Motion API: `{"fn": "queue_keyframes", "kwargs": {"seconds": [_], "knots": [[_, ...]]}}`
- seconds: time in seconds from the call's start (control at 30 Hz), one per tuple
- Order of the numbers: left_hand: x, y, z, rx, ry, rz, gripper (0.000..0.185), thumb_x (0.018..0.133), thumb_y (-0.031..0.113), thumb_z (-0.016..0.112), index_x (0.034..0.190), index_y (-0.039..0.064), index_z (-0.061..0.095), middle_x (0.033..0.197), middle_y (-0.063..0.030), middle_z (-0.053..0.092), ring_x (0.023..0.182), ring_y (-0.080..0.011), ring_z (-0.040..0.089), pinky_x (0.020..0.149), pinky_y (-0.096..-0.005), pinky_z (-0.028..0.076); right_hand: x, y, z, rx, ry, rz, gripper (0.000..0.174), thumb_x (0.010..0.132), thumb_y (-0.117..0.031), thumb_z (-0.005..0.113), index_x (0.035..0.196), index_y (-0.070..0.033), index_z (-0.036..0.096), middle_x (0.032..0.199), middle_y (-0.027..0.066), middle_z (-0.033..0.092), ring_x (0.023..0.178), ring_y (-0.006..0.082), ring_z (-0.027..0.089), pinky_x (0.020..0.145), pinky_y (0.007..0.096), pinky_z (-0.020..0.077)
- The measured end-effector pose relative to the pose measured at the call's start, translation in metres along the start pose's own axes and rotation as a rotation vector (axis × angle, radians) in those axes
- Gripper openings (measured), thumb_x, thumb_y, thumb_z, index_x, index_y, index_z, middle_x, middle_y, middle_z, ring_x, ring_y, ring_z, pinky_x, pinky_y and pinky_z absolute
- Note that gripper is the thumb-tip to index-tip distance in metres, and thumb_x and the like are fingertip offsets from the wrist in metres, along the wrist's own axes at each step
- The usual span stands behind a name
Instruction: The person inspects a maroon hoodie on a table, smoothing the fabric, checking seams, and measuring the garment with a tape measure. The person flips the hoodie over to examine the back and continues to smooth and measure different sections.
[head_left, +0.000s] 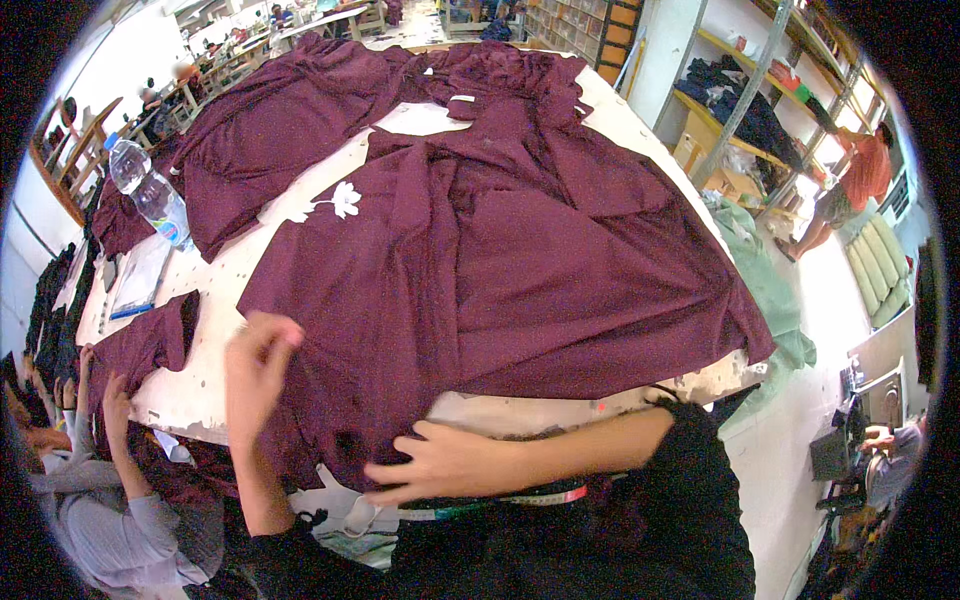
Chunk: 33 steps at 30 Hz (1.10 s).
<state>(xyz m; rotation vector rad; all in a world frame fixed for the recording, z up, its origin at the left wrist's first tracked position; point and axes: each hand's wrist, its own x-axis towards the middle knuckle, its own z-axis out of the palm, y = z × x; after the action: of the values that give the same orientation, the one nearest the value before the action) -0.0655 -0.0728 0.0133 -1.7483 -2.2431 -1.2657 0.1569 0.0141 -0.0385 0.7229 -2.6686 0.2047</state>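
Observation:
A large maroon garment (525, 277) with a white flower design lies spread over the pale table and hangs past its near edge. My left hand (262, 349) is raised over the garment's left edge, blurred, its fingers curled; whether cloth is between them I cannot tell. Low at the near edge, my right hand (427, 465) lies on the hanging part of the garment with its fingers spread. A tape measure (547, 496) shows below my right forearm, against black clothing. Beside my right fingertips is a white strap or piece of cloth (360, 517).
More maroon garments (277, 135) are heaped at the far left of the table (202, 382). A plastic water bottle (150, 191) and a clear folder (141, 277) lie at left. A co-worker (112, 510) handles maroon cloth close on the left. Shelves (731, 135) and another person (855, 172) are at right.

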Motion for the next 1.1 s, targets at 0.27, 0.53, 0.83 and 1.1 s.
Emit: {"fn": "queue_keyframes", "kwargs": {"seconds": [0.27,0.53,0.83,1.1], "knots": [[0.031,-0.055,-0.049,0.208,0.22,-0.091,0.02,0.092,0.017,0.049,0.094,-0.001,0.055,0.084,-0.0117,0.061,0.078,-0.0184,0.057,0.073,-0.0288,0.041,0.043,0.057,-0.085,0.74,-0.393,-0.225,0.025,0.068,-0.009,0.059,0.091,0.001,0.059,0.088,0.016,0.058,0.078,0.0312,0.06,0.07,0.0411,0.0482],[0.063,-0.155,-0.081,0.304,0.578,-0.308,0.026,0.093,0.022,0.048,0.104,0.001,0.057,0.094,-0.0142,0.063,0.088,-0.0229,0.06,0.079,-0.0333,0.044,-0.033,0.211,-0.196,-0.186,1.289,0.807,0.036,0.083,-0.02,0.057,0.114,-0.001,0.054,0.096,0.0141,0.063,0.087,0.0187,0.062,0.076,0.0325,0.0475],[-0.057,0.019,0.012,0.268,-0.046,0.0,0.036,0.073,0.026,0.066,0.098,0.002,0.055,0.095,-0.0118,0.056,0.089,-0.0292,0.051,0.082,-0.0383,0.038,-0.275,0.019,-0.146,-0.402,0.312,1.953,0.034,0.088,-0.032,0.053,0.099,-0.001,0.06,0.094,0.0153,0.062,0.091,0.0324,0.057,0.083,0.0371,0.0431],[-0.015,-0.056,-0.058,0.023,0.114,-0.203,0.018,0.074,0.009,0.068,0.087,-0.002,0.06,0.077,0.0005,0.053,0.075,-0.0113,0.049,0.07,-0.0251,0.04,-0.337,-0.009,-0.104,-0.378,0.361,1.635,0.019,0.078,-0.006,0.061,0.093,0.002,0.052,0.073,0.0113,0.054,0.065,0.018,0.048,0.061,0.0294,0.0402]]}}
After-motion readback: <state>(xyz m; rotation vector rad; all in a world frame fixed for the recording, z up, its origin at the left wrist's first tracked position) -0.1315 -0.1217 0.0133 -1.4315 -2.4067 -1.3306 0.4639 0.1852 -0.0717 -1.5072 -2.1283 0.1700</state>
